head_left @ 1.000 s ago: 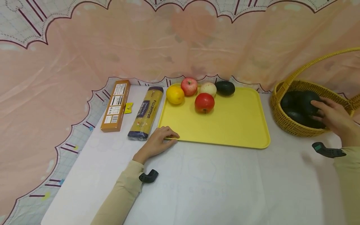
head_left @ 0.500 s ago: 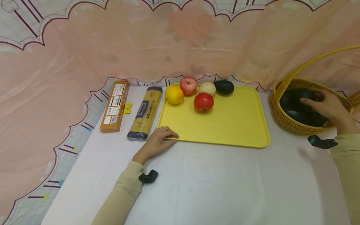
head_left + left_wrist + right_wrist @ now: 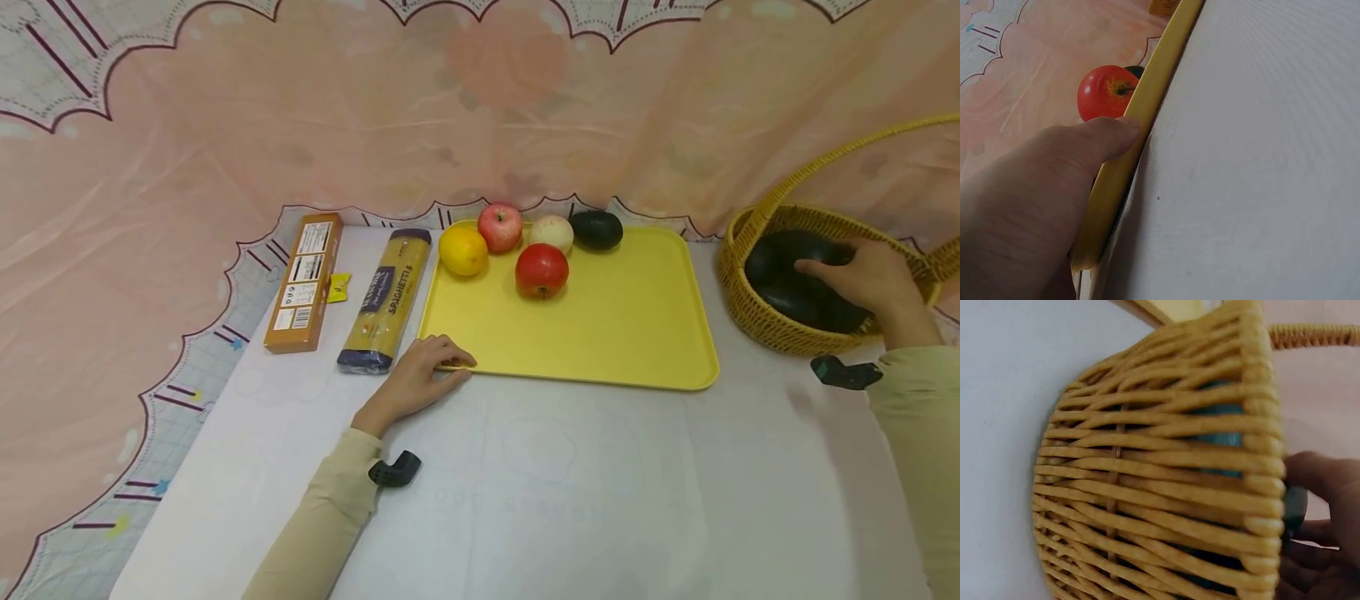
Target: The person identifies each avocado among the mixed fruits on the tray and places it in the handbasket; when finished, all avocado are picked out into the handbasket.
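Note:
At the near left corner of the yellow tray (image 3: 615,333), my left hand (image 3: 420,379) pinches the rim, its thumb along the near edge. My right hand (image 3: 873,279) reaches down into the wicker basket (image 3: 750,312) and grips a dark green avocado (image 3: 802,247), thumb on its near side. Other dark, glossy fruit (image 3: 798,304) lies beneath it, partly hidden by the hand. In the right wrist view, the basket's woven side (image 3: 1160,456) covers most of the contents, and the curled fingers show beyond the rim.
Along the tray's back lie a lemon (image 3: 462,251), a pink apple (image 3: 500,227), a pale round fruit (image 3: 552,232), a red apple (image 3: 542,270) and an avocado (image 3: 597,230). Left stand a spaghetti pack (image 3: 386,300), yellow sachet (image 3: 338,287) and brown box (image 3: 303,283). The basket's handle (image 3: 847,154) arches overhead.
My right hand has moved slightly back and left, lowering the avocado deeper among the dark fruit in the basket. The left hand keeps its hold on the tray rim.

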